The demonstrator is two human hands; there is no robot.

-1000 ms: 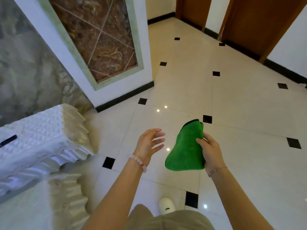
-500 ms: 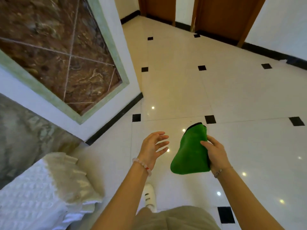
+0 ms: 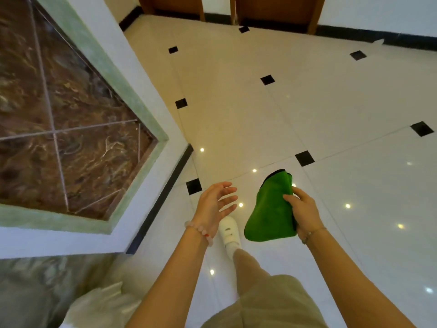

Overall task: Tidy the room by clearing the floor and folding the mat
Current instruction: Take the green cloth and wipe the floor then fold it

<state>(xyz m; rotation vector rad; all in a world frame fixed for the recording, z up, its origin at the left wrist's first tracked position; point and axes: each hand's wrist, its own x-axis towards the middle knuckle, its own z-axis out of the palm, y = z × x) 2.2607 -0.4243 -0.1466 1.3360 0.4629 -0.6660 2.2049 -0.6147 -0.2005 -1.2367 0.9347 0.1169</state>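
A folded green mat (image 3: 269, 209) with a dark edge at its top hangs in the air in front of me. My right hand (image 3: 303, 210) grips its right side, thumb on the front. To its left my left hand (image 3: 216, 204) is held up with spread fingers, a short gap away from the mat and holding nothing. Below them is the glossy white tiled floor (image 3: 343, 102) with small black squares.
A wall corner with a brown marble panel (image 3: 66, 119) in a green frame juts in at the left. Wooden doors (image 3: 276, 8) stand at the far end. White ruffled bedding (image 3: 99, 304) shows at the bottom left. My white shoe (image 3: 229, 230) steps forward.
I have walked forward; the wall corner has slid left and nearer, the bedding has dropped to the lower edge. My hands and the mat keep the same pose.
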